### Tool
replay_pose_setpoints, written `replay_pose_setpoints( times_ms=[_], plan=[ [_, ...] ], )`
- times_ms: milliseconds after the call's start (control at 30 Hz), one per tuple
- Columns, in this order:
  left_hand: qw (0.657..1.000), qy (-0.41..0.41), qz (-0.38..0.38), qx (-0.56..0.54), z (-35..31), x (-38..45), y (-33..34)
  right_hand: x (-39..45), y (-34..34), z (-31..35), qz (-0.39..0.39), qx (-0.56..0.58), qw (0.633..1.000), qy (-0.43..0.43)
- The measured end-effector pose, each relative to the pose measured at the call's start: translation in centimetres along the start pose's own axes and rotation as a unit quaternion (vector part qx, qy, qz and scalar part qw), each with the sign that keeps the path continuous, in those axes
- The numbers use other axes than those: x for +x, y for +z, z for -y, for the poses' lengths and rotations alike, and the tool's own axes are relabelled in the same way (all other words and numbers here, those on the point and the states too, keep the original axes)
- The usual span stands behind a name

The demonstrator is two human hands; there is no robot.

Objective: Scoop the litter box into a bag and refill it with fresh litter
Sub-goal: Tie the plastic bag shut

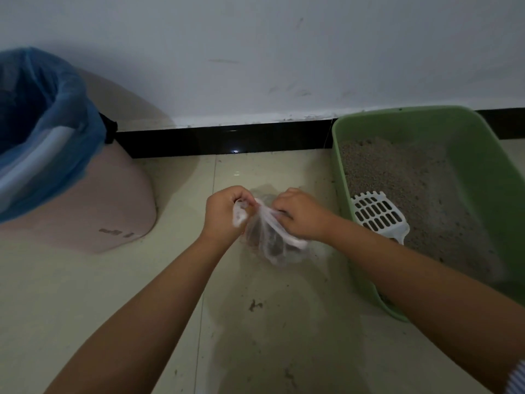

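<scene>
A small clear plastic bag with dark clumps inside sits on the tiled floor between my hands. My left hand grips one twisted handle of the bag. My right hand grips the other handle, close beside the left. To the right stands a green litter box holding grey litter. A white slotted scoop lies in the litter at the box's near left side.
A pink bin lined with a blue bag stands at the left by the wall. A black skirting board runs along the white wall. Litter crumbs and a dark smudge dot the floor tiles.
</scene>
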State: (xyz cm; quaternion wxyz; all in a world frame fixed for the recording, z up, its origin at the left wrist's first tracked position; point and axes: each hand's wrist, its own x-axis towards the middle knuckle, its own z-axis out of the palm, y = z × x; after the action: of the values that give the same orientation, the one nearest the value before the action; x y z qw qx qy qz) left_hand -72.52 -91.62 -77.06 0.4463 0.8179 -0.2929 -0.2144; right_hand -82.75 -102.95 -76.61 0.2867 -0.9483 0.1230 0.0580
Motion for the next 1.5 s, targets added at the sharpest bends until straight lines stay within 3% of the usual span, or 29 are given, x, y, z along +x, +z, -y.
replay_pose_setpoints(
  times_ms=[100, 167, 333, 433, 500, 600, 733, 867, 967, 1033, 1133, 1167, 1233, 1300, 1367, 1433, 1500],
  plan=[
    [0.991, 0.024, -0.08, 0.103, 0.6, 0.5, 0.3, 0.4, 0.3, 0.6, -0.013, 0.006, 1.0, 0.001],
    [0.983, -0.007, -0.081, 0.166, 1.1, 0.8, 0.4, 0.9, 0.7, 0.9, -0.013, 0.009, 1.0, 0.008],
    [0.969, -0.136, 0.075, 0.194, 1.2, 1.3, 0.4, 1.4, 1.5, 0.8, 0.034, -0.034, 0.998, 0.048],
    [0.959, -0.252, 0.125, -0.033, 0.6, 1.3, -0.3, 0.9, 1.2, -0.1, 0.044, -0.041, 0.998, 0.031],
    [0.927, -0.311, 0.117, -0.175, 0.6, 1.4, -0.7, 0.9, 1.1, -0.7, 0.038, -0.041, 0.998, 0.029],
    [0.881, -0.351, 0.098, -0.303, 0.5, 1.4, -0.7, 0.8, 1.3, -0.9, 0.036, -0.036, 0.998, 0.025],
    [0.846, -0.368, 0.101, -0.374, 0.5, 1.0, -0.6, 0.3, 1.3, -1.4, 0.038, -0.021, 0.999, 0.022],
    [0.875, -0.341, 0.102, -0.327, 0.9, 0.8, -0.2, -0.6, 1.3, -2.0, 0.043, -0.014, 0.998, 0.034],
    [0.881, -0.309, 0.03, -0.356, 0.6, 0.4, 0.8, -0.9, 1.6, -2.0, 0.039, -0.008, 0.998, 0.043],
    [0.859, -0.301, -0.032, -0.413, 0.2, 0.1, 1.8, -0.9, 2.0, -1.7, 0.049, -0.017, 0.998, 0.034],
    [0.778, -0.325, -0.123, -0.523, 0.0, 0.1, 2.9, -1.0, 2.6, -1.3, 0.082, -0.059, 0.995, 0.014],
    [0.775, -0.323, -0.134, -0.527, 0.0, 0.1, 3.2, -1.1, 2.8, -1.3, 0.092, -0.073, 0.993, 0.014],
    [0.827, -0.295, -0.108, -0.466, 0.0, -0.1, 3.3, -1.5, 3.1, -1.6, 0.106, -0.084, 0.991, 0.022],
    [0.915, -0.233, -0.037, -0.328, 0.4, -0.7, 3.0, -2.1, 3.1, -2.1, 0.108, -0.074, 0.991, 0.028],
    [0.965, -0.175, 0.003, -0.196, 1.2, -1.2, 2.6, -2.6, 2.7, -2.6, 0.125, -0.031, 0.99, 0.048],
    [0.973, -0.172, -0.021, -0.153, 2.0, -1.7, 1.9, -2.7, 2.1, -2.8, 0.155, 0.029, 0.985, 0.07],
    [0.962, -0.203, -0.036, -0.18, 2.8, -2.2, 1.2, -2.4, 1.7, -2.7, 0.142, 0.059, 0.984, 0.088]
  ],
)
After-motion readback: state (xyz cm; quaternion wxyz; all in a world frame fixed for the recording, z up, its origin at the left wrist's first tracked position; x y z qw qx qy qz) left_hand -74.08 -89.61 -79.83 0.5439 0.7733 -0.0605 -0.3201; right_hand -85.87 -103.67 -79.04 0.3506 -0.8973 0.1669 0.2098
